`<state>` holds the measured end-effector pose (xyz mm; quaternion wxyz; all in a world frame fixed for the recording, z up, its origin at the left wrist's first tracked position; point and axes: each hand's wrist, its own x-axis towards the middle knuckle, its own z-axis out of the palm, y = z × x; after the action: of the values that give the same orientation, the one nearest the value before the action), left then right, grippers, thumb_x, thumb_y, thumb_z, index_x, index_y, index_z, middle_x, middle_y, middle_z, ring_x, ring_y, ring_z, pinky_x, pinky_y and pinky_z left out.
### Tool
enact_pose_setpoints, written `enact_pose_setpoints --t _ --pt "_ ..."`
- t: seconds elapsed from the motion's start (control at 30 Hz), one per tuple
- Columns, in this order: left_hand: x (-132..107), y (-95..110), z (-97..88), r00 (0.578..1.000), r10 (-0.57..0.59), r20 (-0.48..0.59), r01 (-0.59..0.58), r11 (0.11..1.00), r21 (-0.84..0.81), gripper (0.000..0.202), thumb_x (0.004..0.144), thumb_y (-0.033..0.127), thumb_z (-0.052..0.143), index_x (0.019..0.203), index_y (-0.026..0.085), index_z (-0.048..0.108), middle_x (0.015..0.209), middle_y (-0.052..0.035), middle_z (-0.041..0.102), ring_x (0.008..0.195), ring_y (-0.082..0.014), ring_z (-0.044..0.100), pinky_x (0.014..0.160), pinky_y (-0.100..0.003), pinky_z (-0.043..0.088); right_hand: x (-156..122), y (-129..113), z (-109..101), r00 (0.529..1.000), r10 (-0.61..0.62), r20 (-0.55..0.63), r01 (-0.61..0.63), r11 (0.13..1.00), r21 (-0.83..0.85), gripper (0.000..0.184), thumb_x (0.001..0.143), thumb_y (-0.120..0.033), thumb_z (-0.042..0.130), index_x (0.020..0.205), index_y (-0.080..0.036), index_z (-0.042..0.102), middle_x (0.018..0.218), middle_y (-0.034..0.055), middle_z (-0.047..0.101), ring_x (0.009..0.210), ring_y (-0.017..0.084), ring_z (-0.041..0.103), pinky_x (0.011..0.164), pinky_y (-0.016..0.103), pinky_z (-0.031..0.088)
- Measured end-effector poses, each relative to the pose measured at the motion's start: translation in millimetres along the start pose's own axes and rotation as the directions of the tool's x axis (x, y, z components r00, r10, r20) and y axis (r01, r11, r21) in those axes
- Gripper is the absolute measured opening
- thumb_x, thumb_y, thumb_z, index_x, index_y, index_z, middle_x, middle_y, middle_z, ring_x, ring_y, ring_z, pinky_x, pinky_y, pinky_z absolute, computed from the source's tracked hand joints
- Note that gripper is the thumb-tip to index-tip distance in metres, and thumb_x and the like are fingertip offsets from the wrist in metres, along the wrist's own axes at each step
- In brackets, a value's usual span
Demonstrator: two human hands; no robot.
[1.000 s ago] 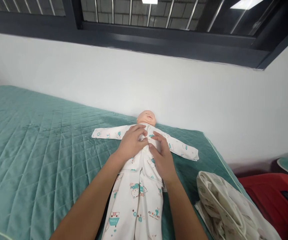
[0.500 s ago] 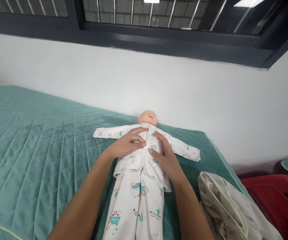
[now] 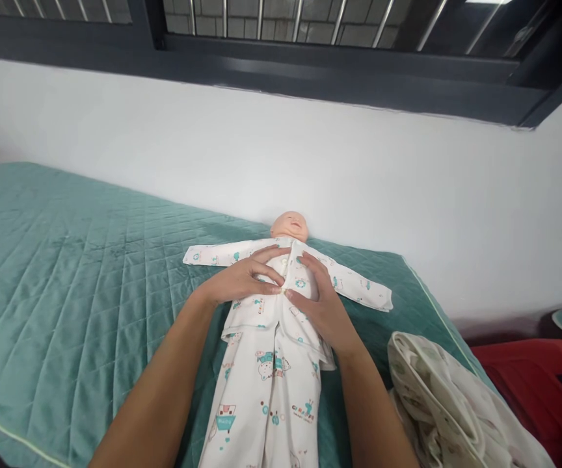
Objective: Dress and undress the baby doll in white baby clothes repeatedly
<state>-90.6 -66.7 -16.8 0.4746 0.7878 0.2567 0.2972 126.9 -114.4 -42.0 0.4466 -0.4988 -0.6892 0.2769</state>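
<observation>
A baby doll lies on its back on the green quilted bed, head toward the wall, arms spread. It wears a white printed top and matching trousers. My left hand rests on the doll's chest left of the button line, fingers stretched flat. My right hand lies on the right side of the chest, fingers spread, thumb touching the front opening. Both hands press the fabric and hold nothing.
A crumpled cream printed cloth lies at the bed's right front corner. A red case stands beyond the bed on the right. The white wall and a dark window frame run behind the doll.
My left hand has opened from a pinch at the collar and now lies flat on the chest. My right hand has slid slightly down and flattened.
</observation>
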Motion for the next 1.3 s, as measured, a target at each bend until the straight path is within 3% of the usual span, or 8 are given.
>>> enact_pose_setpoints --t 0.3,0.47,0.63,0.77,1.03,1.3 --pt "1.6 -1.7 0.1 1.0 0.009 -0.006 -0.009 1.0 0.011 0.018 0.081 0.036 0.071 0.098 0.035 0.077 0.156 0.0089 0.034 0.151 -0.0229 0.013 0.116 -0.043 0.036 0.0 0.1 3.6 0.998 -0.05 -0.039 0.049 0.998 -0.04 0.055 0.082 -0.038 0.069 0.132 -0.031 0.048 0.152 0.0053 0.037 0.143 0.024 0.03 0.121 0.051 0.022" --pt "1.8 -0.8 -0.5 1.0 0.015 0.0 -0.015 1.0 0.027 0.02 0.082 0.037 0.07 0.101 0.036 0.076 0.156 0.0092 0.034 0.151 -0.0221 0.013 0.12 -0.043 0.028 0.3 1.2 5.4 0.995 -0.067 -0.076 0.064 0.997 -0.046 0.052 0.083 -0.04 0.069 0.13 -0.031 0.049 0.149 0.0045 0.041 0.141 0.024 0.034 0.12 0.05 0.025" --pt "2.1 -2.4 -0.5 1.0 0.031 -0.004 -0.031 0.999 0.021 0.017 0.084 0.035 0.068 0.099 0.033 0.076 0.156 0.0077 0.034 0.151 -0.0215 0.015 0.118 -0.043 0.031 0.3 1.3 7.7 0.99 -0.086 -0.109 0.077 0.994 -0.08 0.051 0.082 -0.039 0.07 0.129 -0.03 0.05 0.146 0.0048 0.045 0.139 0.024 0.038 0.119 0.05 0.027" --pt "3.2 -1.3 2.2 0.996 0.071 -0.044 -0.066 0.992 0.105 0.011 0.084 0.03 0.067 0.093 0.029 0.074 0.155 0.004 0.038 0.148 -0.0209 0.023 0.122 -0.042 0.022 0.8 2.2 8.6 0.988 -0.1 -0.114 0.09 0.992 -0.091 0.051 0.082 -0.038 0.069 0.129 -0.031 0.051 0.147 0.005 0.044 0.139 0.025 0.038 0.118 0.052 0.028" --pt "9.2 1.6 15.5 0.982 0.13 -0.134 -0.085 0.951 0.297 0.005 0.079 0.02 0.066 0.082 0.024 0.066 0.15 -0.0001 0.045 0.144 -0.0243 0.03 0.12 -0.047 0.023 0.4 -0.4 5.7 0.986 -0.158 -0.052 0.155 0.986 -0.057 0.052 0.085 -0.028 0.064 0.135 -0.034 0.05 0.149 0.002 0.041 0.142 0.023 0.034 0.12 0.05 0.025" --pt "5.9 3.6 8.9 0.989 0.13 -0.075 -0.115 0.978 0.177 0.017 0.088 0.025 0.058 0.098 0.027 0.071 0.152 0.0006 0.042 0.147 -0.0212 0.027 0.122 -0.043 0.021 -0.9 -2.4 3.7 0.986 -0.162 -0.027 0.16 0.985 -0.061 0.038 0.087 -0.028 0.063 0.124 -0.036 0.06 0.151 -0.0003 0.04 0.143 0.023 0.032 0.12 0.049 0.025"
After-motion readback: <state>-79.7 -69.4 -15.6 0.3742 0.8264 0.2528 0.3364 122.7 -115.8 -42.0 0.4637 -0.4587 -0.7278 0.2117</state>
